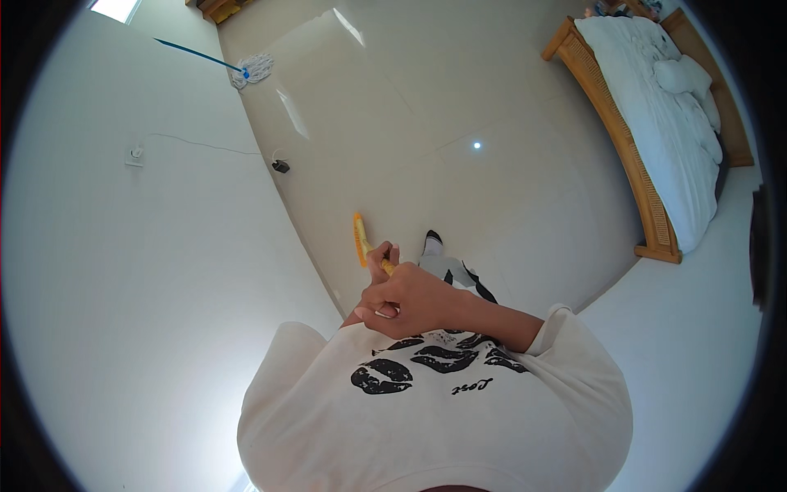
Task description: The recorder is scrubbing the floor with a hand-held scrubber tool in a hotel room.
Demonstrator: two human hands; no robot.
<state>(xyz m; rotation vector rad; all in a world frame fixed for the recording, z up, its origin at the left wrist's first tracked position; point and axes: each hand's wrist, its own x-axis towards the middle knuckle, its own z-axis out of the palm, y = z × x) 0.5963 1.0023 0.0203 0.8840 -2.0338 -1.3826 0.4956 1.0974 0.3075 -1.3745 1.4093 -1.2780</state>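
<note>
A broom with a yellow and orange head [359,237] stands low over the tiled floor, near the foot of the left wall. Its yellowish handle [387,266] runs back towards my chest. My left hand [381,255] is wrapped around the handle on the side nearer the head. Closer to my body, my right hand [412,301] is closed around the handle's upper part and covers most of it. Whether the bristles touch the floor, I cannot tell.
A string mop [253,69] with a blue handle leans on the left wall. A black adapter [280,166] lies at the wall's foot, its cord running to a socket [134,155]. A wooden bed [621,132] with white bedding stands at right. My socked foot [433,241] is ahead.
</note>
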